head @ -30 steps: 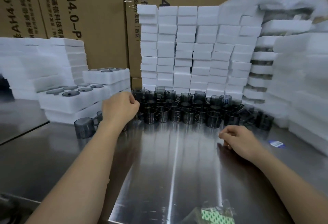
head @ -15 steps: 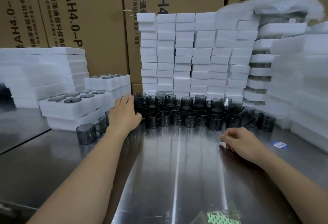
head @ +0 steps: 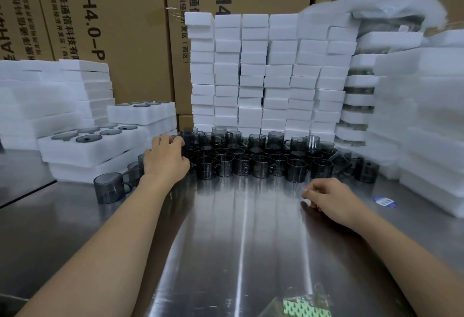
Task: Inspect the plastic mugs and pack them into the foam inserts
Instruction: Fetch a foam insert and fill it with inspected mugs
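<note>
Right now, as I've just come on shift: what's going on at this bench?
A person is packing smoky grey translucent plastic mugs into white foam inserts on a steel table. The left hand is on the cluster's left end, fingers curled over a mug; a firm grip is unclear. The right hand rests loosely curled on the table, holding nothing.

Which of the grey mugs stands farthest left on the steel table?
The mug in front of the filled foam tray, handle pointing right. It stands closest to the camera; all other mugs are further back and to its right.
</note>
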The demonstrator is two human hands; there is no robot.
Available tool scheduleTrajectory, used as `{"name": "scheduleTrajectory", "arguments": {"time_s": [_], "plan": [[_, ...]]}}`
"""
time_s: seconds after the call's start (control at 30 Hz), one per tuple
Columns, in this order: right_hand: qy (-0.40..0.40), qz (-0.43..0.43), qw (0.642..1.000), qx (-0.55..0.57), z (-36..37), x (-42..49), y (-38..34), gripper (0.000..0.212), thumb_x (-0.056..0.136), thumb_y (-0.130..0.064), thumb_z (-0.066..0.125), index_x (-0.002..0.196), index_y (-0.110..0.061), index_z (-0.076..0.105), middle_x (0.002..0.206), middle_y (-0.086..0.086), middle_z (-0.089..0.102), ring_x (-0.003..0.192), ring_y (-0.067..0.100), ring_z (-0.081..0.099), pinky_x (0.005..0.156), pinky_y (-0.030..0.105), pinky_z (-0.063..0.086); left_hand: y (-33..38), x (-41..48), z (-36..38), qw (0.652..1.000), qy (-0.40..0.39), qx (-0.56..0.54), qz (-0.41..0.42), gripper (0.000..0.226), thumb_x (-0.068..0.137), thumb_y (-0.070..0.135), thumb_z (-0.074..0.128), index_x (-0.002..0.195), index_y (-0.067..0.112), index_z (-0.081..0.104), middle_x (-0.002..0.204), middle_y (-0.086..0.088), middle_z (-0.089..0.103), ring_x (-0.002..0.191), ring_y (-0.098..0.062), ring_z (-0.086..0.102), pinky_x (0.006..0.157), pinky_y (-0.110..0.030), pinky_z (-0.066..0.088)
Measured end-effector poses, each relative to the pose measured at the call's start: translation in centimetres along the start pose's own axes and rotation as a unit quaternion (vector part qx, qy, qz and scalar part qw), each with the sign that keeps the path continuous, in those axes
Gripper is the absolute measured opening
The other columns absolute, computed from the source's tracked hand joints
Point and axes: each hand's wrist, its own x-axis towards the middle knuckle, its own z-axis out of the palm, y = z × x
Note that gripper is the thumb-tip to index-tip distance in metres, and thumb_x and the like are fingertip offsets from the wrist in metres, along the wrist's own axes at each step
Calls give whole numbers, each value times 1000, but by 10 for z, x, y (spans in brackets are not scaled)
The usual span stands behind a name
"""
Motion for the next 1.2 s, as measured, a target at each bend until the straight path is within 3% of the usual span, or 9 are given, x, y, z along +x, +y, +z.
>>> {"name": "scheduleTrajectory", "arguments": {"time_s": [0.2, 0.5, 0.77, 0.83, 0.87, 0.93, 1.03, 1.1, 1.2], "plan": [[-1, 1, 1000, 0, 2, 2, 1, 20, 98, -24, 71, 79, -22, 76, 63, -6, 73, 61, 4, 63, 70, 25, 48, -1, 2, 0, 1000, -4, 9, 11, 23, 105, 26, 60, 126, 22, 70, 131, -7, 47, 133, -32, 40, 105, -49, 45], [-3, -6, 1000, -6, 2, 3, 3, 20, 98, -23, 70, 78, -25, 75, 64, -7, 73, 66, 8, 66, 75, 27, 51, 4, -1, -7, 998, 49, -16, 32, 33, 99, 1, 67, 120, 22, 80, 131, -4, 68, 117, -30, 64, 93, -44, 52], [4, -65, 997, -45, 2, -5, -8, 18, 101, -26, 67, 84, -28, 70, 70, -7, 71, 74, 8, 65, 68, 24, 45, 54, -31, -32, 959, 119, -155, 206, 32, 100, 3, 64, 100, 29, 83, 118, 13, 73, 104, -18, 69, 92, -43, 54], [20, -90, 995, -38, 4, -6, -11, 5, 101, -29, 69, 102, -34, 70, 82, -10, 70, 75, 8, 64, 79, 34, 51, 74, -44, -35, 943, 95, -185, 259, 29, 102, 7, 65, 102, 31, 83, 119, 16, 72, 107, -15, 68, 96, -40, 53], [33, -103, 994, -32, 6, -6, -11, 20, 100, -32, 70, 118, -37, 66, 92, -13, 68, 75, 6, 62, 83, 38, 53, 85, -50, -34, 936, 77, -200, 280, 29, 102, 8, 66, 102, 31, 84, 119, 17, 72, 108, -13, 68, 98, -37, 53], [56, -136, 989, -7, 8, -6, -11, 58, 95, -38, 75, 145, -52, 47, 112, -18, 60, 77, 6, 63, 85, 39, 55, 107, -62, -32, 910, 20, -296, 289, 26, 99, 5, 71, 100, 27, 85, 112, 15, 74, 104, -7, 69, 95, -29, 53], [71, -172, 982, 39, 9, -6, -12, 90, 84, -52, 83, 152, -70, 27, 134, -26, 53, 84, 5, 69, 84, 35, 56, 132, -77, -32, 819, -115, -506, 246, 24, 94, -8, 73, 97, 13, 83, 99, 8, 79, 94, -3, 74, 88, -16, 54], [87, -197, 975, 62, 10, -5, -14, 89, 80, -61, 82, 153, -67, 31, 139, -27, 57, 86, 8, 71, 86, 37, 58, 140, -84, -31, 755, -179, -592, 218, 26, 95, -12, 71, 97, 13, 79, 97, 7, 80, 96, -5, 75, 89, -17, 55], [121, -225, 964, 74, 11, -2, -17, 65, 83, -71, 74, 141, -64, 47, 119, -27, 69, 84, 7, 71, 81, 34, 58, 141, -85, -28, 710, -217, -647, 175, 27, 97, -11, 68, 98, 15, 77, 94, 5, 78, 96, -12, 71, 91, -23, 55]]}}
